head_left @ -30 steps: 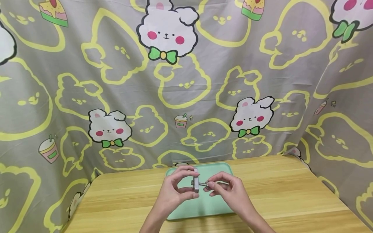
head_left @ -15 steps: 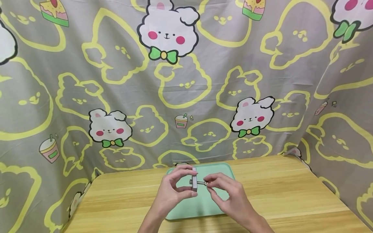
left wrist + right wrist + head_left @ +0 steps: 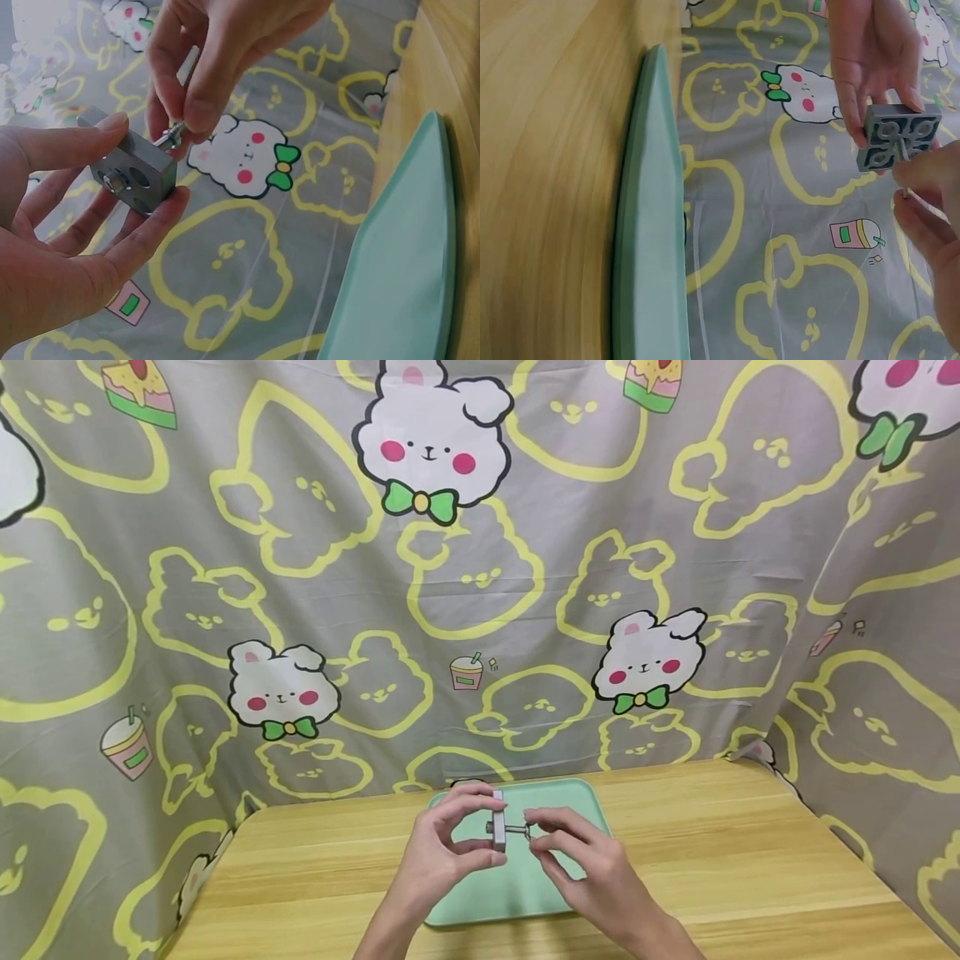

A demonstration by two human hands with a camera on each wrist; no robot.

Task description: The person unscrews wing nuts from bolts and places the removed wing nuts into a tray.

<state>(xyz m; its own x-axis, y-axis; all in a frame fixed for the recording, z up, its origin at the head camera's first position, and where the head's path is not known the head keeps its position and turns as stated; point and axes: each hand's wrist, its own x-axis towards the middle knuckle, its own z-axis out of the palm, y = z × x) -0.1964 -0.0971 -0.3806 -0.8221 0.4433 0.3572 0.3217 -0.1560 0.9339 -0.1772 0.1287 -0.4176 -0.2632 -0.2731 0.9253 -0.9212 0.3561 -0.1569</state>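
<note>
My left hand [image 3: 438, 839] grips a small grey square block [image 3: 499, 839] by its opposite edges, thumb on one side and fingers on the other. A thin metal bolt [image 3: 515, 829] passes through one of the block's holes; its head shows on the left side in the left wrist view. At the bolt's far end sits a small silver wing-like piece [image 3: 188, 64], pinched by the thumb and fingers of my right hand [image 3: 596, 864]. The right wrist view shows the block's recessed face [image 3: 888, 112] with round sockets; fingers hide part of the bolt there.
Below the hands a light green tray [image 3: 510, 906] lies on a wooden table [image 3: 300, 877]. A grey curtain [image 3: 555, 568] printed with rabbits and yellow outlines hangs behind the table and along both sides.
The right hand's fingers have let out and shifted about the bolt's end, the thumb now lower. The block has moved slightly left with the left hand, whose grip stays the same.
</note>
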